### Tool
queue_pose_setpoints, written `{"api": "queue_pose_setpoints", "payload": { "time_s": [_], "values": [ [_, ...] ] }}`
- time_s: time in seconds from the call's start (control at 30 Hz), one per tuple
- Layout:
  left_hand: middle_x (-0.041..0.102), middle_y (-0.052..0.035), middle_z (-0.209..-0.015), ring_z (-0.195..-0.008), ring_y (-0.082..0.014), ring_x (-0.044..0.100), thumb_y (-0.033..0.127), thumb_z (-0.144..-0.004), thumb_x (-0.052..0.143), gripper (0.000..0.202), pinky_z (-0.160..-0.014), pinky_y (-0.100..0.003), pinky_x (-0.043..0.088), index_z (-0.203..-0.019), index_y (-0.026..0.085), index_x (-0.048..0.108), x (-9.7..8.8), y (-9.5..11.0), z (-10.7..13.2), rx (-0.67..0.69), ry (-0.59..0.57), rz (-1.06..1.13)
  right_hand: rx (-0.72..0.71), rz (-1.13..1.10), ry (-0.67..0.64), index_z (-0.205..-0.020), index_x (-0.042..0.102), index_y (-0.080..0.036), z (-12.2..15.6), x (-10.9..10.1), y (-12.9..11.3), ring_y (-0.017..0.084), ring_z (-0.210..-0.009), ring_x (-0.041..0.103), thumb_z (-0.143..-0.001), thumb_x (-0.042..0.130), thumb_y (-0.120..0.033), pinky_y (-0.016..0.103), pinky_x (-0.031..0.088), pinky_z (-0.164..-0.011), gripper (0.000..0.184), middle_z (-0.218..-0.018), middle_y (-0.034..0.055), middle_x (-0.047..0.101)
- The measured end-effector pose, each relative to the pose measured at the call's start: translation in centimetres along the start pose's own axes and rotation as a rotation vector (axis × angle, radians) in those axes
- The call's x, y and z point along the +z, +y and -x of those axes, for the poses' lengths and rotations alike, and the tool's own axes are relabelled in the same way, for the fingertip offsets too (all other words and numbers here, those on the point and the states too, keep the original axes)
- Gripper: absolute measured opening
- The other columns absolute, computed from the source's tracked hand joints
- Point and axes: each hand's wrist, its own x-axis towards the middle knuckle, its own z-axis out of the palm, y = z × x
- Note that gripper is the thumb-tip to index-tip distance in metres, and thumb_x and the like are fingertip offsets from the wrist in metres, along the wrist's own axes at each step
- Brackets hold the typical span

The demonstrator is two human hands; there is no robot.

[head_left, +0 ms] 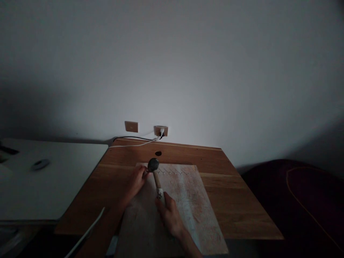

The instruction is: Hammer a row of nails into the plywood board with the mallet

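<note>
My right hand [170,215] is wrapped round the handle of a mallet [156,179], which has a dark rounded head and a wooden shaft with a pale wrap near the grip. The mallet's head is over the upper left of a worn, pale wooden board [185,204]. Close beside that head, my left hand [138,179] has its fingers pinched together at the board's far left corner; what they hold is too small and dim to make out. A row of several thin nails [176,171] stands along the board's far edge, to the right of the mallet head.
Under the board is a brown wooden table [228,193] against a grey wall. Cables [134,145] run from a wall socket [161,131] along the table's back edge. A white table [53,179] adjoins on the left, and a dark rounded seat [301,200] is at right.
</note>
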Motion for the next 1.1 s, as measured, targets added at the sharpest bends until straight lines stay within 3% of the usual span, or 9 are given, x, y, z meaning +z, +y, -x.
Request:
{"api": "queue_pose_setpoints", "payload": {
  "time_s": [0.17, 0.27, 0.37, 0.43, 0.6, 0.77, 0.97, 1.1],
  "values": [
    [0.073, -0.0090, -0.099, -0.097, -0.0262, 0.070, 0.027, -0.098, 0.058, 0.016, -0.093, -0.041, 0.056, -0.092, 0.022, 0.071, -0.7, 0.9, -0.1, 0.015, -0.086, 0.006, 0.046, -0.027, -0.004, -0.090, 0.051, -0.024, 0.0, -0.4, -0.3, 0.012, -0.053, 0.042, -0.094, 0.056, -0.066, 0.024, 0.035, -0.045, 0.043, -0.069, -0.0057, 0.047],
    [0.073, -0.0102, -0.106, -0.102, -0.0279, 0.070, 0.032, -0.097, 0.061, 0.019, -0.098, -0.045, 0.056, -0.106, 0.022, 0.074, -0.6, 0.6, 0.0, 0.032, -0.042, 0.006, -0.009, 0.009, 0.027, -0.088, 0.053, -0.023, -0.2, -0.5, -0.5, 0.013, -0.058, 0.045, -0.095, 0.057, -0.064, 0.024, 0.037, -0.051, 0.042, -0.070, -0.0045, 0.049],
    [0.072, -0.0113, -0.119, -0.111, -0.0308, 0.069, 0.040, -0.088, 0.072, 0.043, -0.102, -0.048, 0.056, -0.127, 0.022, 0.068, -0.2, 0.0, 0.2, 0.024, 0.035, 0.016, -0.069, 0.037, 0.039, -0.089, 0.055, -0.022, -0.4, -0.3, -0.6, 0.014, -0.065, 0.048, -0.096, 0.056, -0.060, 0.025, 0.039, -0.058, 0.039, -0.072, -0.0033, 0.052],
    [0.071, -0.0120, -0.125, -0.116, -0.0321, 0.069, 0.035, -0.082, 0.075, 0.050, -0.105, -0.049, 0.055, -0.130, 0.022, 0.066, 0.0, -0.3, 0.1, 0.017, 0.058, 0.029, -0.034, 0.062, 0.005, -0.089, 0.054, -0.022, -0.6, -0.2, -0.5, 0.014, -0.062, 0.049, -0.095, 0.056, -0.062, 0.025, 0.038, -0.056, 0.040, -0.070, -0.0035, 0.053],
    [0.072, -0.0122, -0.124, -0.120, -0.0340, 0.068, 0.029, -0.076, 0.075, 0.049, -0.107, -0.051, 0.054, -0.124, 0.022, 0.067, 0.3, -0.7, 0.0, -0.011, 0.062, 0.017, -0.048, 0.125, 0.024, -0.089, 0.058, -0.021, -0.9, 0.1, -0.1, 0.016, -0.070, 0.055, -0.095, 0.057, -0.059, 0.027, 0.043, -0.064, 0.039, -0.076, 0.0000, 0.060],
    [0.072, -0.0132, -0.121, -0.116, -0.0321, 0.069, 0.037, -0.085, 0.070, 0.040, -0.105, -0.049, 0.054, -0.122, 0.020, 0.066, 0.2, -0.4, 0.1, 0.011, 0.057, -0.019, -0.035, 0.096, 0.020, -0.086, 0.057, -0.021, -1.2, 0.0, 0.4, 0.017, -0.071, 0.055, -0.094, 0.059, -0.062, 0.027, 0.043, -0.064, 0.042, -0.076, 0.0002, 0.060],
    [0.072, -0.0075, -0.098, -0.097, -0.0272, 0.070, 0.036, -0.093, 0.064, 0.014, -0.094, -0.044, 0.057, -0.093, 0.023, 0.069, -0.3, 0.6, -0.3, 0.019, -0.010, 0.008, -0.050, 0.003, 0.103, -0.092, 0.060, -0.021, -0.8, -0.5, 0.5, 0.018, -0.077, 0.058, -0.096, 0.056, -0.061, 0.028, 0.046, -0.069, 0.041, -0.082, 0.0020, 0.063],
    [0.073, -0.0081, -0.094, -0.093, -0.0262, 0.071, 0.030, -0.095, 0.060, 0.016, -0.089, -0.041, 0.057, -0.088, 0.022, 0.072, -0.8, 0.7, -0.6, 0.021, -0.074, 0.070, -0.016, 0.019, 0.109, -0.089, 0.059, -0.021, -0.6, -0.7, 0.3, 0.018, -0.074, 0.056, -0.095, 0.057, -0.063, 0.027, 0.044, -0.064, 0.042, -0.079, 0.0017, 0.060]
  ]
}}
